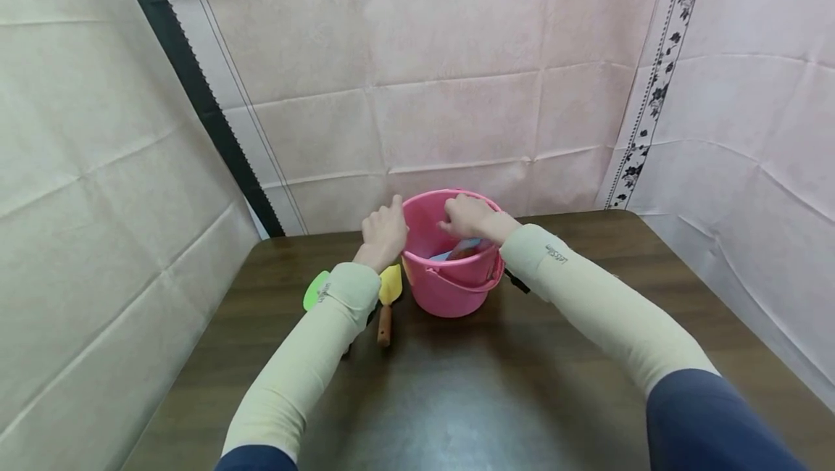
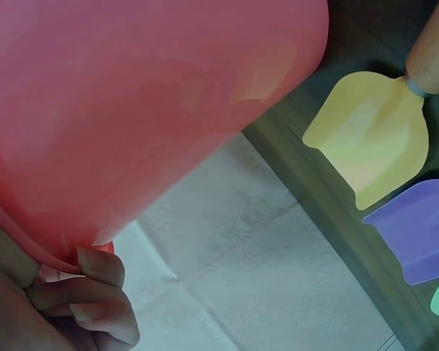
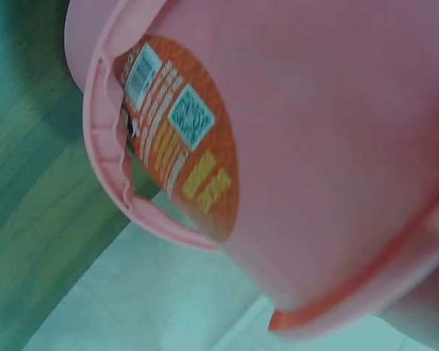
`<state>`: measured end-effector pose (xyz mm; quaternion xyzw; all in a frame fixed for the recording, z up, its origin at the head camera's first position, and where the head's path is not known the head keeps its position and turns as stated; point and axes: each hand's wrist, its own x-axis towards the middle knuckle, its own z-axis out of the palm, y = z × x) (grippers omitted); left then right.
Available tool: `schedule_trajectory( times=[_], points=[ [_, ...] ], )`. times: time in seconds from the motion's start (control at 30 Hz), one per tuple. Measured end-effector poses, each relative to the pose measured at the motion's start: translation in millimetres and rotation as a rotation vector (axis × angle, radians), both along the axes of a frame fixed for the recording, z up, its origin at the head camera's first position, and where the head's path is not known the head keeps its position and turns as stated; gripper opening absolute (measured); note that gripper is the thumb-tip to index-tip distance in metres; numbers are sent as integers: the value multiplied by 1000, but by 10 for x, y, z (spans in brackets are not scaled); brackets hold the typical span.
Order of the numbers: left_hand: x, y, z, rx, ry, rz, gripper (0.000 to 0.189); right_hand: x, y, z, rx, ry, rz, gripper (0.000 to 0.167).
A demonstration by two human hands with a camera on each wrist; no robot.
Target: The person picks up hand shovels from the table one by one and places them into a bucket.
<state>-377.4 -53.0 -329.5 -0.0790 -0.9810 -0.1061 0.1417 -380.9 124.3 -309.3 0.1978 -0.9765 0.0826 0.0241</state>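
A pink bucket (image 1: 450, 286) is between both hands near the table's far edge. My left hand (image 1: 385, 230) grips its rim at the left, with fingers curled round it in the left wrist view. At the far right of the rim, my right hand (image 1: 468, 217) has bent fingers over the edge; it is mostly hidden in the right wrist view, so its hold is less plain. Inside lie a light-blue piece (image 1: 441, 256) and something brownish, both partly hidden. The bucket's handle (image 3: 102, 139) hangs down beside an orange label (image 3: 183, 139).
Left of the bucket lie a yellow hand trowel (image 1: 391, 284) with a wooden handle, a purple scoop blade (image 2: 417, 230) and a green one (image 1: 315, 290), partly behind the left forearm. Pale cloth (image 1: 450, 123) hangs behind the brown table (image 1: 522, 384) and on both sides.
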Motion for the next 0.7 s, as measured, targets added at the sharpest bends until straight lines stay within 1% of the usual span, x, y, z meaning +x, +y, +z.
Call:
schedule_trajectory(
  times=[0.1, 0.2, 0.27, 0.33, 0.4, 0.47, 0.53, 0.6, 0.7],
  points=[
    [-9, -9, -12, 10, 4, 1, 28, -3, 86, 34, -64, 159, 5, 35],
    [-14, -25, -21, 34, 6, -3, 28, 1, 197, 25, -126, 313, -37, 29],
    [-14, -50, -16, 58, 1, -2, 28, -3, 268, 4, -158, 387, -66, 23],
    [-11, -75, -3, 88, -11, -5, 27, -8, 344, -34, -177, 428, -94, 19],
    [-6, -104, 19, 115, -24, -12, 25, -16, 416, -67, -178, 435, -123, 18],
    [1, -140, 50, 144, -33, -20, 22, -28, 481, -93, -163, 417, -151, 19],
    [6, -194, 74, 170, -43, -24, 25, -42, 531, -119, -138, 372, -177, 20],
    [11, -262, 82, 200, -54, -24, 32, -58, 557, -142, -138, 319, -199, 21],
    [14, -365, 46, 248, -72, -8, 40, -70, 572, -146, -155, 255, -232, 21]
  ],
)
